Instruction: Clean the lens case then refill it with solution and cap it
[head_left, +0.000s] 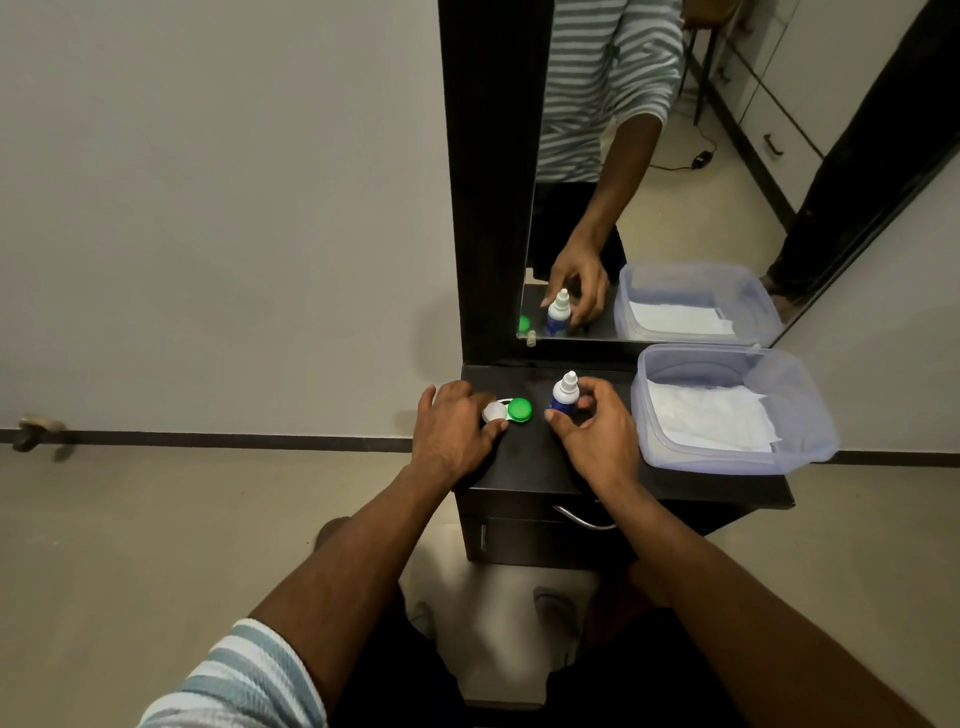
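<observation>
The lens case (511, 410) lies on the black dresser top (535, 457), with one white cap and one green cap screwed on. My left hand (454, 428) rests over its white end, fingertips touching the white cap. A small solution bottle (564, 394), blue body with a white nozzle cap, stands upright just right of the case. My right hand (597, 426) curls around that bottle, thumb and fingers on its sides.
A translucent plastic tub (800, 410) with white tissue (711, 421) inside sits at the right end of the dresser. A mirror (675, 156) rises behind, reflecting the bottle and hand. A drawer handle (582, 517) is below the front edge.
</observation>
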